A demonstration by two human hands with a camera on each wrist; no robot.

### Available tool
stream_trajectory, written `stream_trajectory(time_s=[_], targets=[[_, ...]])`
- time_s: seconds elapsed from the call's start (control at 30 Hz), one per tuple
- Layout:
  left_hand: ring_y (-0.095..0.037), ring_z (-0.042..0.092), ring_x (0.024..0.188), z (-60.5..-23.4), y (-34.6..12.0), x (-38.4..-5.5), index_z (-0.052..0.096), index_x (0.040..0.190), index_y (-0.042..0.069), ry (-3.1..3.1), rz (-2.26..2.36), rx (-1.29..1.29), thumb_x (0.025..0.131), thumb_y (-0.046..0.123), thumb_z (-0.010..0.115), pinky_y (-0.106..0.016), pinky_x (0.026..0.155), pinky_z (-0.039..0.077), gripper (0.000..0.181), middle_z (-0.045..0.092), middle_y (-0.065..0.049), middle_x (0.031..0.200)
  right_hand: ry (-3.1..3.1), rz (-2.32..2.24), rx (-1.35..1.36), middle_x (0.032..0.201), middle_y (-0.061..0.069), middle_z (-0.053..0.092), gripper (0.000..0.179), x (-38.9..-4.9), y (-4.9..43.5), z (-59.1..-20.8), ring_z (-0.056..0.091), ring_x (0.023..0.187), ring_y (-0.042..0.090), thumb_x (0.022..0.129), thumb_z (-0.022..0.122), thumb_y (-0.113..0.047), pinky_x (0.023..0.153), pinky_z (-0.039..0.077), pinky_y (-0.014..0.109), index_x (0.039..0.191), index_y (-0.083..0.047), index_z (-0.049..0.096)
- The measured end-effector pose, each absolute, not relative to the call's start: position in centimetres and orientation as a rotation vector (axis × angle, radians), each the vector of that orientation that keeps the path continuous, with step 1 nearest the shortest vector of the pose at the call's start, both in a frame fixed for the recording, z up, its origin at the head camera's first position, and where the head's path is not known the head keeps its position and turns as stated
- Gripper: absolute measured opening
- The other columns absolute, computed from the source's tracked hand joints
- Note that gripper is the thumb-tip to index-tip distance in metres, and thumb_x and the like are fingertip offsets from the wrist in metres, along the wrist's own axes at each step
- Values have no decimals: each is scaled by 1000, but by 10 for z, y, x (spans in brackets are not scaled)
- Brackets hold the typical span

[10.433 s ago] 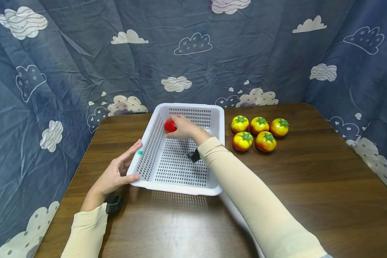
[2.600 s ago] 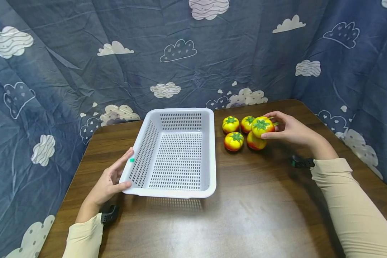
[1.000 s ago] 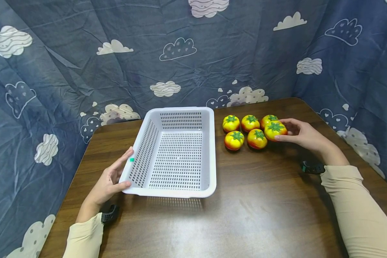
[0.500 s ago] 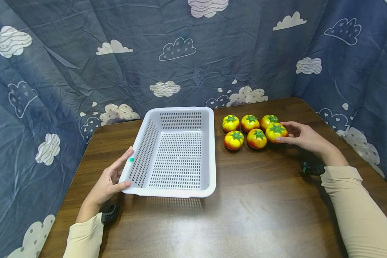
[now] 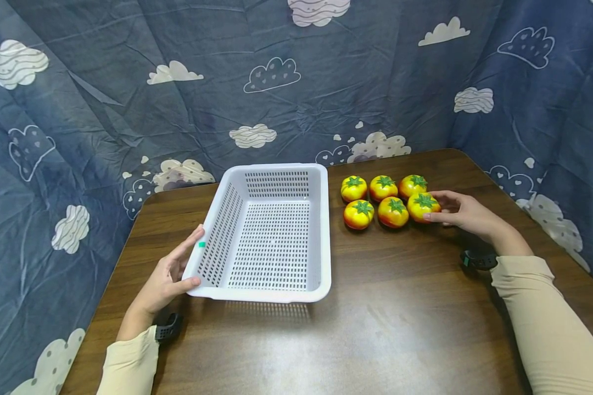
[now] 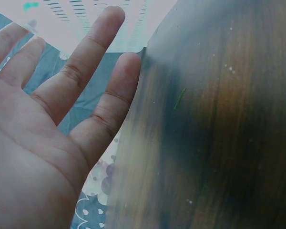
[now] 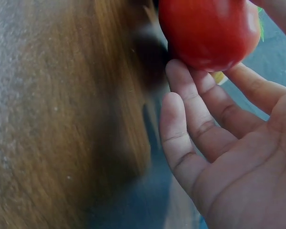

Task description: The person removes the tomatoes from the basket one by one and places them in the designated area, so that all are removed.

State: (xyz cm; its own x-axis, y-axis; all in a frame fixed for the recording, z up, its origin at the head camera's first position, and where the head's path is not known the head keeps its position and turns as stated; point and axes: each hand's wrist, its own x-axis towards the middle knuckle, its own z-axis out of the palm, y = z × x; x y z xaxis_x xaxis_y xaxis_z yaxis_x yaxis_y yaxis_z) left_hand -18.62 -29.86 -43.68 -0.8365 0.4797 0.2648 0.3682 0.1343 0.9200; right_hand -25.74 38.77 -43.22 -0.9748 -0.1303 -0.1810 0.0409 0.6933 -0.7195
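My left hand (image 5: 165, 277) rests against the left side of a white perforated basket (image 5: 324, 241), its thumb at the near-left corner of the rim. In the left wrist view, its fingers (image 6: 93, 40) are extended beside the basket wall. My right hand (image 5: 466, 215) holds a yellow-and-red tomato (image 5: 422, 206) between thumb and fingertips, at the near right end of a group of similar tomatoes. From the right wrist view, this tomato (image 7: 209, 33) shows its smooth red underside, with fingers under and beside it. Nothing lies in the basket.
Several other tomatoes stand in two rows right of the basket, among them a back right one (image 5: 413, 186) and a near middle one (image 5: 393, 212). A brown wooden table (image 5: 365, 334) carries everything. A blue cloud-patterned curtain (image 5: 217, 109) encloses its back and sides.
Earlier my right hand was inside the basket with a red thing. It then moved to the tomatoes. Lately the held tomato has come down to the near row's right end. My left hand stays put.
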Motion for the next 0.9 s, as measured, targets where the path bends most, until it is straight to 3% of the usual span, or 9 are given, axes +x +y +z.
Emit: stream_trajectory(time_s=[0.5, 0.7, 0.77, 0.9], targets=[[-6, 62, 135, -436, -300, -184, 29, 169, 5, 2298, 1808, 854, 87, -8, 71, -25, 95, 59, 94, 14, -1, 183, 2648, -1160, -72, 152, 30, 53, 78, -257, 387, -440, 55, 105, -2, 105, 69, -39, 85, 59, 24, 164, -3, 34], [-6, 62, 136, -436, -299, -184, 28, 169, 4, 2285, 1817, 862, 87, -9, 71, -25, 95, 59, 94, 14, -1, 183, 2660, -1134, -76, 152, 30, 51, 79, -258, 388, -438, 54, 113, 9, 105, 68, -40, 85, 58, 22, 166, -4, 32], [-6, 62, 136, -436, -299, -184, 28, 169, 4, 2281, 1817, 862, 87, -9, 71, -26, 95, 60, 94, 14, -1, 183, 2659, -1144, -79, 152, 31, 51, 79, -257, 388, -438, 55, 112, 7, 106, 68, -40, 85, 58, 22, 166, -4, 31], [-5, 63, 135, -437, -301, -185, 28, 169, 4, 2279, 1810, 858, 87, -8, 72, -27, 93, 61, 93, 15, -2, 183, 2661, -1158, -81, 153, 31, 48, 79, -255, 389, -439, 59, 123, 24, 106, 66, -42, 84, 58, 22, 166, -4, 31]])
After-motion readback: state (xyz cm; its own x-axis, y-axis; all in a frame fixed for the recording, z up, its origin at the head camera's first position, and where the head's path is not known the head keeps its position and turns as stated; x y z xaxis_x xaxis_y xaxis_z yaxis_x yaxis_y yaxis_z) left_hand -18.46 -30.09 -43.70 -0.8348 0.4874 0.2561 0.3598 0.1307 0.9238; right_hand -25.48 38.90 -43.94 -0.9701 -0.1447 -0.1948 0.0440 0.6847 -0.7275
